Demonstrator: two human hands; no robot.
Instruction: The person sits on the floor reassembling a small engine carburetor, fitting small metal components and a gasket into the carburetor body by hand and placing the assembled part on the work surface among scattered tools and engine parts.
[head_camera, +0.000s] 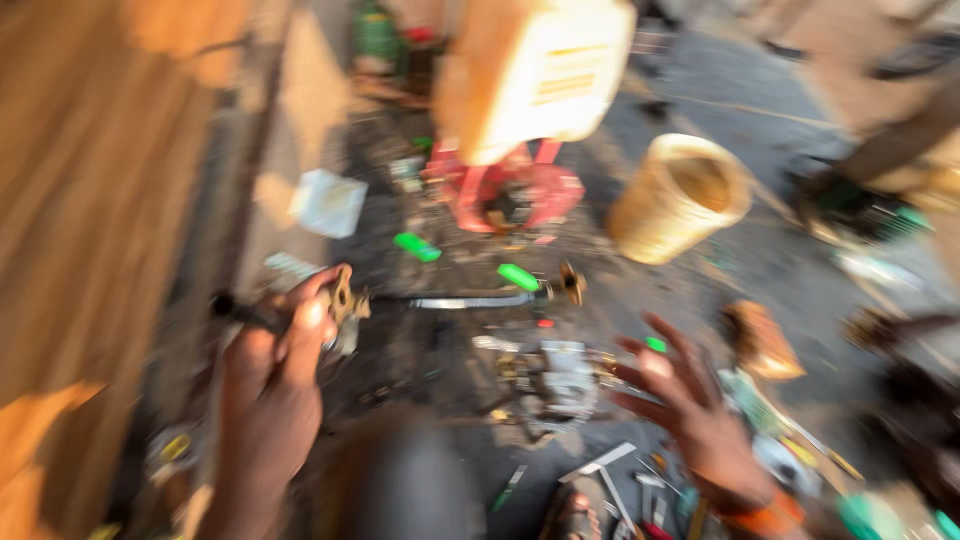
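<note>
The view is heavily blurred by motion. My left hand (275, 370) grips a long metal shaft (470, 299) at its left end, near a brass fitting. The shaft runs level to the right, ending in another brass fitting (572, 284). A green piece (519, 277) sits on or just behind the shaft. My right hand (685, 400) hovers with fingers spread above a grey metal engine part (555, 385) on the dark ground, holding nothing.
A red machine frame (510, 190) stands behind the shaft, with a yellowish plastic jerrycan (535, 75) above it. A woven basket (680, 195) sits right of it. Loose tools and small parts litter the ground. A wooden surface (90, 200) fills the left.
</note>
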